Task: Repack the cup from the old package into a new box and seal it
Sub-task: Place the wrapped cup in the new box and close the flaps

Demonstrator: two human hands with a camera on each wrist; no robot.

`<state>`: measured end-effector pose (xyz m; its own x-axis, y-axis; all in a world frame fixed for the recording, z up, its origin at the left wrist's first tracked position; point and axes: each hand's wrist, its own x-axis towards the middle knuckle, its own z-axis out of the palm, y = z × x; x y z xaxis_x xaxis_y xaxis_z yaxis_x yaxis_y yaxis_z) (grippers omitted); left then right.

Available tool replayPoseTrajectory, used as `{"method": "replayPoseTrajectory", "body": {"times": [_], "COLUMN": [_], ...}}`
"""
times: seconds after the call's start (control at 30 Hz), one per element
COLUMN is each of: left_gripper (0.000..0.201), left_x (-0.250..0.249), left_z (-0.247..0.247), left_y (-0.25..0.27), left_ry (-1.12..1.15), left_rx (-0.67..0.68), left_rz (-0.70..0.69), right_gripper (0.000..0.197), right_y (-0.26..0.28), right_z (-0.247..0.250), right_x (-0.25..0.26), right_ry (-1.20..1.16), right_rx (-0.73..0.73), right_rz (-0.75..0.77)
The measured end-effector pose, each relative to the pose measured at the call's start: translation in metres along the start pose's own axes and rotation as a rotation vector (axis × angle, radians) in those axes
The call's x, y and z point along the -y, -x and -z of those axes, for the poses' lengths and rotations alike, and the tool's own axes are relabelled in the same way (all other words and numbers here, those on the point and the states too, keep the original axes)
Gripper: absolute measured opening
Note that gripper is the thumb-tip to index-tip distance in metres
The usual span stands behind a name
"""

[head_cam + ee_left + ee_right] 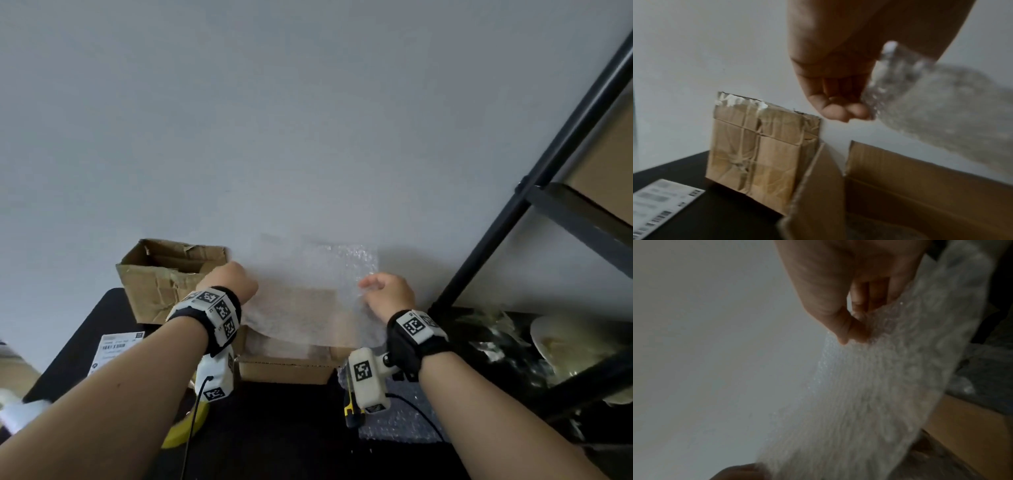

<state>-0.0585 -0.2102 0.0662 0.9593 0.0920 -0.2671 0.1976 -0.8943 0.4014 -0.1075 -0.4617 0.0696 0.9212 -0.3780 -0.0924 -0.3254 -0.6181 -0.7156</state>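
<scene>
Bubble wrap (310,294) is stretched as a sheet between both hands, held up in front of the pale wall (308,120) and over the open new box (287,371). The left hand (227,282) has its fingers (840,111) curled and pinching the sheet's left edge; the right hand (388,294) pinches the right edge between thumb and fingertips (854,331), so both grips are closed on the wrap. Its lower edge hangs down toward the box, whose flaps stand up. Through the wrap the inside of the box is blurred, and I cannot tell whether the cup is in there; it may be hidden, but I see none anywhere.

Further left and against the wall stands the old package (161,277), a crumpled, tape-streaked carton with its top torn open. On the dark table (291,438) at the near left lies a shipping label (114,347), and a yellow object (190,428) shows under the left forearm. More bubble wrap lies flat at the near right, beside a yellow-and-black tool (351,411). A black metal shelf (534,205) rises at the far right.
</scene>
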Motion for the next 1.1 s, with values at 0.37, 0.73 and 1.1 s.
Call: {"method": "replayPoseTrajectory", "body": {"times": [0.37, 0.73, 1.1], "left_gripper": [0.035, 0.064, 0.076], "left_x": [0.038, 0.015, 0.01], "left_z": [-0.006, -0.041, -0.057], "left_y": [0.019, 0.008, -0.005], "left_ry": [-0.136, -0.442, -0.644], "left_rx": [-0.142, 0.152, 0.157], "left_rz": [-0.083, -0.531, -0.561], "right_gripper": [0.023, 0.043, 0.038], "right_y": [0.006, 0.017, -0.001], "right_z": [-0.03, -0.066, -0.087], "right_x": [0.006, 0.023, 0.014], "right_ry": [0.608, 0.79, 0.92], "right_rx": [0.24, 0.564, 0.66], "right_rz": [0.132, 0.387, 0.409]}}
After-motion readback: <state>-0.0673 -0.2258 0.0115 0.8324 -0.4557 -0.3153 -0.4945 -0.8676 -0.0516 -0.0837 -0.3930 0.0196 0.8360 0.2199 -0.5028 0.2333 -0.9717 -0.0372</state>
